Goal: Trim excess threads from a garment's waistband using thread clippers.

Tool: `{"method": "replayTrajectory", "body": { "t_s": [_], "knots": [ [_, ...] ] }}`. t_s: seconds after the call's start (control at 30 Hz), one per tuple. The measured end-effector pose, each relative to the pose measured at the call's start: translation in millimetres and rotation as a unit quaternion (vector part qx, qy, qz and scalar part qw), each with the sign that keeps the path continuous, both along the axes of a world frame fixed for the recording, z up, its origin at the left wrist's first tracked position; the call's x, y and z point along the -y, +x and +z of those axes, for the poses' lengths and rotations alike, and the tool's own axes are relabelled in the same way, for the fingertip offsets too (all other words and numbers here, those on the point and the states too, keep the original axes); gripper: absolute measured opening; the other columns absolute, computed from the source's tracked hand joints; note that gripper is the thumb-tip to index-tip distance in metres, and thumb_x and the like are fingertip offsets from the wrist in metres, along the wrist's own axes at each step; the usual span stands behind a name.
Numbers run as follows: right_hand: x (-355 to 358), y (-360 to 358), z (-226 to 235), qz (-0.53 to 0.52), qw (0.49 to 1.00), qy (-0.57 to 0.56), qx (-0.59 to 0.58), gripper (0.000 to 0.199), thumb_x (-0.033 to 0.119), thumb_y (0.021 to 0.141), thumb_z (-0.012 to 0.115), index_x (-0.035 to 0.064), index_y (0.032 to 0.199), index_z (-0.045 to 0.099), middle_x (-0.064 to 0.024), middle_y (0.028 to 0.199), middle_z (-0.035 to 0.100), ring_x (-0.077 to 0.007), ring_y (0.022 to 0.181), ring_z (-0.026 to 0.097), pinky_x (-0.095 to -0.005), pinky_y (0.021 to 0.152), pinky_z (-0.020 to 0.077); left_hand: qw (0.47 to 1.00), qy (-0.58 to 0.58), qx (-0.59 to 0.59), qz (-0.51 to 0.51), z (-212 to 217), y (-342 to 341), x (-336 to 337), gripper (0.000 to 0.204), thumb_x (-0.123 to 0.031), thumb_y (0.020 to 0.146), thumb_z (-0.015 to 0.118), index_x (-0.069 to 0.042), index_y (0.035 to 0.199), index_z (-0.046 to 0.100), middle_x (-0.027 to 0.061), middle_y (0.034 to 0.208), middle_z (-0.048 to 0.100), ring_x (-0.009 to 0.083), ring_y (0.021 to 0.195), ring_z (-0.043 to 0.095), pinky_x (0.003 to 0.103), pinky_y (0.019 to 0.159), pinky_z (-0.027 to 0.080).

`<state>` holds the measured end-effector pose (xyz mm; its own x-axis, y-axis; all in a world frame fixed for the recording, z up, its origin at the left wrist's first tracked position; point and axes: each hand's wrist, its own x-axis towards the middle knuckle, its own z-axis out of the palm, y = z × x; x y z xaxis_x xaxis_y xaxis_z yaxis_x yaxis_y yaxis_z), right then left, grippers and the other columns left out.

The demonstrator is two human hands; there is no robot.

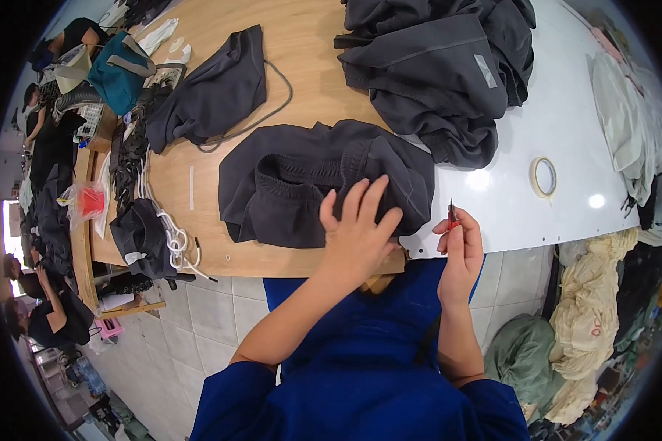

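Observation:
A dark grey garment (309, 220) with a gathered elastic waistband lies bunched at the table's front edge. My left hand (360, 228) rests on its right part, fingers spread and touching the cloth without gripping it. Just right of the garment, my right hand (460, 246) is closed around small red-handled thread snips (452, 217). Their dark pointed tip sticks up past my fingers, clear of the fabric.
More dark grey garments (434, 73) are heaped at the far right. Another dark piece (213, 95) with a grey cord lies far left. A tape roll (543, 177) sits on the white tabletop (515, 213). White cords (175, 239) hang near the left edge. People work at the left.

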<state>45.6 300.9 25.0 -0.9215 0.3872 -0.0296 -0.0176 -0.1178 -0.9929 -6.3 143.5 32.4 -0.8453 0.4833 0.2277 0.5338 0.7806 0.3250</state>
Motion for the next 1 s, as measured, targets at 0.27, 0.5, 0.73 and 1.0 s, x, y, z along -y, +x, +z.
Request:
{"method": "replayTrajectory", "body": {
  "t_s": [0.27,0.5,0.73,1.0],
  "knots": [
    [-3,8,1,-0.019,1.000,0.009,-0.001,0.026,0.011,0.096,0.043,0.0002,0.119,0.050,-0.0038,0.090,0.058,-0.0037,0.067,0.041,-0.0172,0.062,0.0338,0.906,0.331,0.265,0.015,-17,-15,16,0.017,-0.020,0.087,0.061,-0.008,0.076,0.055,-0.0004,0.061,0.051,0.0106,0.056,0.047,0.031,0.083,0.037],
    [14,8,8,0.023,0.995,0.093,-0.024,0.032,-0.002,0.077,0.068,0.0000,0.108,0.059,-0.0054,0.092,0.060,-0.0096,0.079,0.058,-0.0200,0.069,0.0467,0.677,0.580,0.439,0.111,9,-3,19,0.020,-0.011,0.089,0.061,-0.007,0.074,0.050,-0.0065,0.064,0.050,-0.0022,0.056,0.040,0.015,0.048,0.031],
    [21,-1,10,0.007,0.959,0.270,-0.089,0.035,-0.003,0.070,0.072,0.0002,0.104,0.063,-0.0122,0.088,0.063,-0.0209,0.076,0.062,-0.0253,0.067,0.0491,0.672,0.576,0.455,0.098,11,2,22,0.020,-0.009,0.089,0.060,-0.008,0.073,0.048,-0.0057,0.067,0.051,-0.0018,0.059,0.043,0.015,0.050,0.033],
    [22,-2,12,0.047,0.958,0.270,-0.082,0.034,-0.002,0.070,0.072,-0.0003,0.103,0.063,-0.0143,0.095,0.063,-0.0241,0.082,0.062,-0.0277,0.071,0.0496,0.676,0.538,0.502,0.043,22,-4,22,0.021,-0.006,0.090,0.057,0.002,0.109,0.059,0.0015,0.091,0.062,0.0034,0.082,0.055,0.017,0.072,0.044]
  ]
}}
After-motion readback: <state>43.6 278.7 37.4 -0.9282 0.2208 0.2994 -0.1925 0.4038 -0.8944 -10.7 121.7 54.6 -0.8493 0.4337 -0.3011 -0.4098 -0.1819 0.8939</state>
